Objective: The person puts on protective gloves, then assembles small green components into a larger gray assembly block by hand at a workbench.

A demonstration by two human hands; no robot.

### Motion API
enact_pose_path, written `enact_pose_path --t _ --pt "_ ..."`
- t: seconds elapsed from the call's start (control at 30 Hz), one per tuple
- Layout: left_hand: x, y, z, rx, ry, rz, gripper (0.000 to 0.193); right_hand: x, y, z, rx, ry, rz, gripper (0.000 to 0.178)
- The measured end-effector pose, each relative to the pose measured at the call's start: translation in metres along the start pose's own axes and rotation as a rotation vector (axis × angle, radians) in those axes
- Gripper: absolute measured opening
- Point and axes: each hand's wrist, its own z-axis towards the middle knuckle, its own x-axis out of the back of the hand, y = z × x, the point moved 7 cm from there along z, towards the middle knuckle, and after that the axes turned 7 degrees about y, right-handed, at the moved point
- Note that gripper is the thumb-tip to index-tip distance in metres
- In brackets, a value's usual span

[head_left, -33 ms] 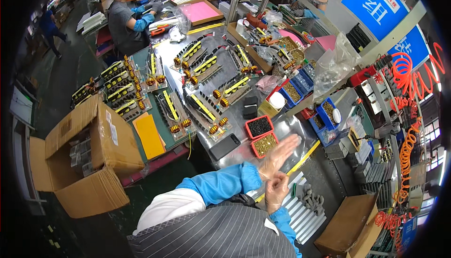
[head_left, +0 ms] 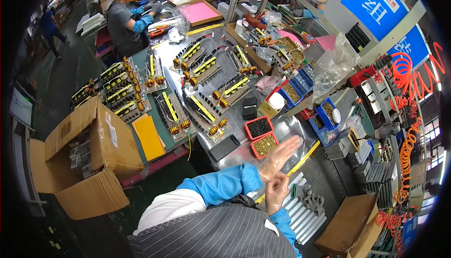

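Observation:
My left hand [head_left: 280,158] is stretched out flat, fingers together, beside the red bin of brass-coloured screws [head_left: 264,145]. Thin, clear, glove-like film seems to cover it, whitish at the fingertips. Close below, my right hand [head_left: 276,194] is closed in a pinch at the heel of the left hand; what its fingertips grip is too small to make out. Blue sleeve covers reach both wrists. A second red bin, with black screws [head_left: 259,127], adjoins the first. Left of them lies a black phone [head_left: 224,147]. Several circuit boards [head_left: 203,110] with yellow-topped parts and copper coils spread across the metal table.
An open cardboard box [head_left: 117,138] stands at left, near orange sheets [head_left: 149,137]. Grey gloves [head_left: 311,200] lie on metal strips [head_left: 300,220] at lower right, beside another carton [head_left: 347,220]. Blue bins [head_left: 327,115], a red power driver [head_left: 369,74] and coiled hoses [head_left: 408,154] are right. Co-workers [head_left: 124,23] sit beyond.

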Motion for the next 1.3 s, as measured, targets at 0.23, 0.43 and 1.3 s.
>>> enact_pose_path --t 0.23,0.43,1.3 --pt "-0.024 -0.021 -0.002 0.09 0.008 -0.158 0.068 0.011 0.023 0.005 -0.124 -0.113 0.106 0.024" --pt "-0.024 -0.035 -0.01 0.069 0.041 -0.227 0.068 0.017 0.014 -0.01 0.172 -0.475 -0.101 0.01" --pt "0.033 0.019 -0.039 0.252 0.198 -0.532 0.06 -0.044 -0.032 -0.044 0.302 -0.754 -0.181 0.012"
